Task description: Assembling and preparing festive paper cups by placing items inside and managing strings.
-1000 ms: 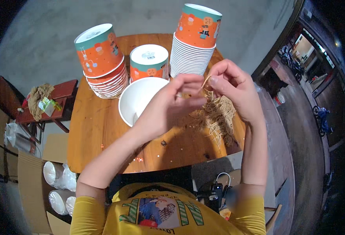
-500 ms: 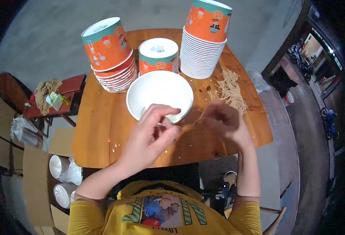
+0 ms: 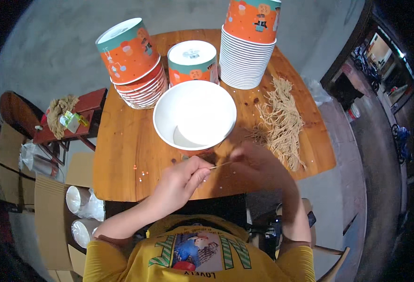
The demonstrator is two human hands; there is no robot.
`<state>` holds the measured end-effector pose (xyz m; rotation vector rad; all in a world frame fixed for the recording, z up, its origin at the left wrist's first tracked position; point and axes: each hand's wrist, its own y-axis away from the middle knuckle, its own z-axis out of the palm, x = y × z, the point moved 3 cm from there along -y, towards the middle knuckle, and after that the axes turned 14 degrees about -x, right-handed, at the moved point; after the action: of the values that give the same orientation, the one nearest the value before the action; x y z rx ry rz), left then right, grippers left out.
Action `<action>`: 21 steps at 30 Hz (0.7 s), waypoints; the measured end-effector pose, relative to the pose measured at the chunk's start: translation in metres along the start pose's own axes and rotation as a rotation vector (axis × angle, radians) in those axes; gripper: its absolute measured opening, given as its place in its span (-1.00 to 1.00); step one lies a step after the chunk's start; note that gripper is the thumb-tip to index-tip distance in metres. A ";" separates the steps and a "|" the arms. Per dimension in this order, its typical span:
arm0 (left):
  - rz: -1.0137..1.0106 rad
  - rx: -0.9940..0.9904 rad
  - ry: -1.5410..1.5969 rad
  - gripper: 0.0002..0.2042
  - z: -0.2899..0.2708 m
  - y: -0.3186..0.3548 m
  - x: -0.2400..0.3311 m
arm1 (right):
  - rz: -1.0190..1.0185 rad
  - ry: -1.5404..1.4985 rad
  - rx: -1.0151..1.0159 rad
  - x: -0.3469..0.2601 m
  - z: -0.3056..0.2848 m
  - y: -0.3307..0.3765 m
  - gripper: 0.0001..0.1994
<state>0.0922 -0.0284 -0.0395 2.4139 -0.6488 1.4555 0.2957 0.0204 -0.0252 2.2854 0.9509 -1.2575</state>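
Thin tan string (image 3: 220, 165), a single short strand, is stretched taut between the left hand (image 3: 181, 181), whose thumb and forefinger pinch one end, and the right hand (image 3: 258, 162), blurred but apparently closed on the other end, just above the near edge of the round wooden table (image 3: 122, 160). Just beyond stands an empty white paper bowl (image 3: 195, 115), within easy reach, with a loose heap of matching tan strands (image 3: 280, 124) to its right. Farthest off, three stacks of orange and teal paper bowls (image 3: 134, 66) sit upside down.
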 end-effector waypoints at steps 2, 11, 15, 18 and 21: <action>0.121 0.066 -0.274 -0.88 -0.005 0.000 0.010 | -0.197 0.305 0.056 0.006 0.015 -0.008 -0.88; 0.354 0.089 -0.773 -0.85 -0.013 -0.006 0.042 | -0.097 -0.547 0.072 0.005 0.045 -0.016 -0.87; 0.310 0.027 -0.593 -0.88 -0.016 -0.012 0.037 | -0.064 -0.460 0.113 -0.008 0.036 -0.011 -0.91; 0.211 -0.023 -0.340 -0.89 -0.017 -0.016 0.036 | -0.030 -0.448 0.100 -0.004 0.035 -0.009 -0.86; 0.189 -0.055 -0.236 -0.91 -0.019 -0.019 0.039 | -0.055 -0.473 0.138 0.000 0.040 -0.010 -0.87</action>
<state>0.1027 -0.0136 0.0036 2.5617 -0.9796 1.2070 0.2649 0.0035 -0.0469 1.9243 0.7749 -1.8275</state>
